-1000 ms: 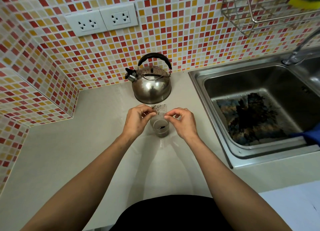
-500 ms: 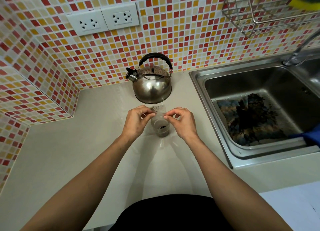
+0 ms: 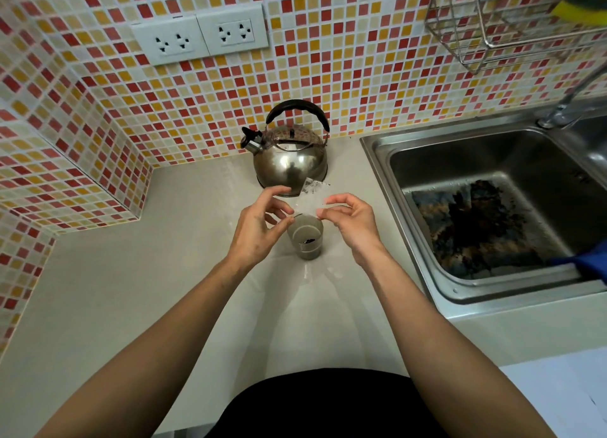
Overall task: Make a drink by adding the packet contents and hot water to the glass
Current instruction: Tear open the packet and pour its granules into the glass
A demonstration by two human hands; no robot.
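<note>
A small clear glass [image 3: 306, 237] stands on the beige counter with a little dark material at its bottom. Just above its rim a clear plastic packet [image 3: 312, 198] is held tilted, dark specks still in its upper corner. My left hand [image 3: 259, 226] pinches the packet's lower left edge. My right hand [image 3: 349, 219] pinches its lower right edge. Behind them a steel kettle [image 3: 289, 157] with a black handle sits by the tiled wall.
A steel sink [image 3: 486, 207] with a dark stained bottom lies to the right, its tap [image 3: 565, 106] at the back. A wire rack [image 3: 492, 20] hangs on the wall above it. Two sockets [image 3: 200, 35] sit on the tiles above the kettle. A blue cloth [image 3: 588, 260] lies at the sink's front edge.
Both hands have lifted slightly and the packet now stands higher and more spread above the glass. The glass and kettle have not moved.
</note>
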